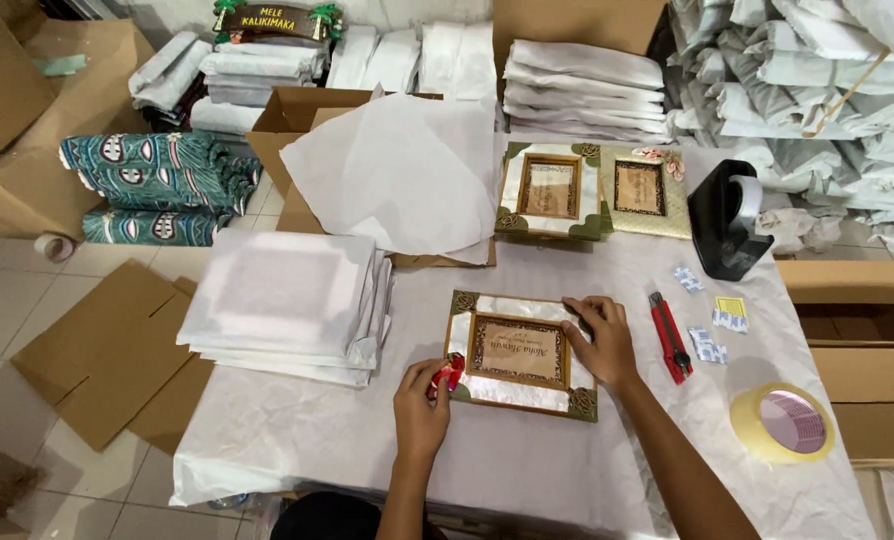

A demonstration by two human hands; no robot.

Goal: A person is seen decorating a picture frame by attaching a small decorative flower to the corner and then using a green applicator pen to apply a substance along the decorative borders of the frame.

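Table inventory, left to right, with hazards noted.

1. Paper stack: folded white sheets at the left edge of the table, well apart from both hands. Top sheets lie loose; a sleeve brushing past could slide them toward the floor.

2. Left hand: fingers pinched together on a small red piece, pressed to the lower left corner of the frame. What the piece is cannot be told. Judged risk: too much pressure at that corner could chip the ornament or scratch the pale border.

3. Frame: rectangular, pale glossy border, dark corner ornaments, brown panel in the middle. It lies flat at table centre, near the front edge. Judged risk: it could skid on the smooth white cover if the steadying hand lifts while the other pushes.

4. Right hand: fingers spread, resting flat on the frame's upper right part, holding nothing. Fingerprints on the glossy border are likely.

5. Two more frames: side by side at the back, untouched.

6. Cutter: red, just beside the right hand; whether the blade is out cannot be told. A backward sweep of that wrist could strike it.

7. Small packets: blue and white, scattered near the cutter; light, easily swept off.

8. Tape dispenser: black, rear right.

9. Tape roll: near the right edge; a nudge could roll it off.
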